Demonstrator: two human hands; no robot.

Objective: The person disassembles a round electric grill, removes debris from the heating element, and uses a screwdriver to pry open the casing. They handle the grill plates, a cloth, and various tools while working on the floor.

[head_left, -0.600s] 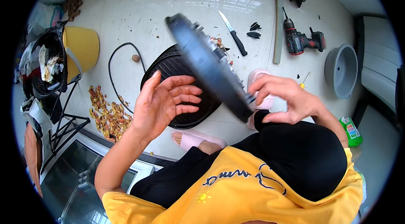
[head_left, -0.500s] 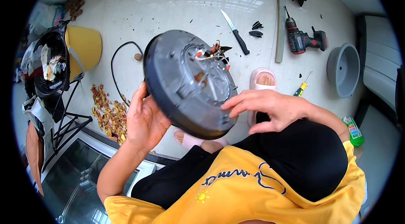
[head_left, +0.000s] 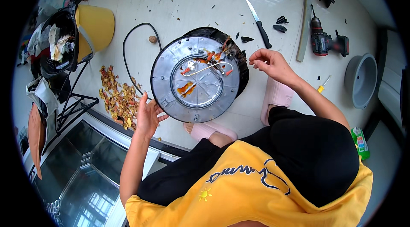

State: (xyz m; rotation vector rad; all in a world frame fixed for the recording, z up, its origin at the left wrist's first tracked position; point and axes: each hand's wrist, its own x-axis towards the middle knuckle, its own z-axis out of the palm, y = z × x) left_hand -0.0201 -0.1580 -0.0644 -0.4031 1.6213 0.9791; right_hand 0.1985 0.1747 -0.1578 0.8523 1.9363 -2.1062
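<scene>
A round, dark grey plastic appliance base sits in front of me on the floor, its ribbed inner side facing up. White wires with red connectors and orange-brown stains lie across it. A darker black part shows beneath its far right edge. Beside the near left rim is my left hand, fingers spread and gripping nothing; whether a fingertip touches the rim I cannot tell. My right hand hovers right of the base, apart from it, with loosely curled fingers and nothing visible in them.
A black-handled knife, black plastic shards, a hammer, a cordless drill, a screwdriver and a grey basin lie rightward. Leftward are a black cord, dry peelings and a yellow bucket.
The round base has gone from tilted in my hands to lying nearly flat over the black part. My right hand has left its surface and moved right; my left hand has loosened from the rim.
</scene>
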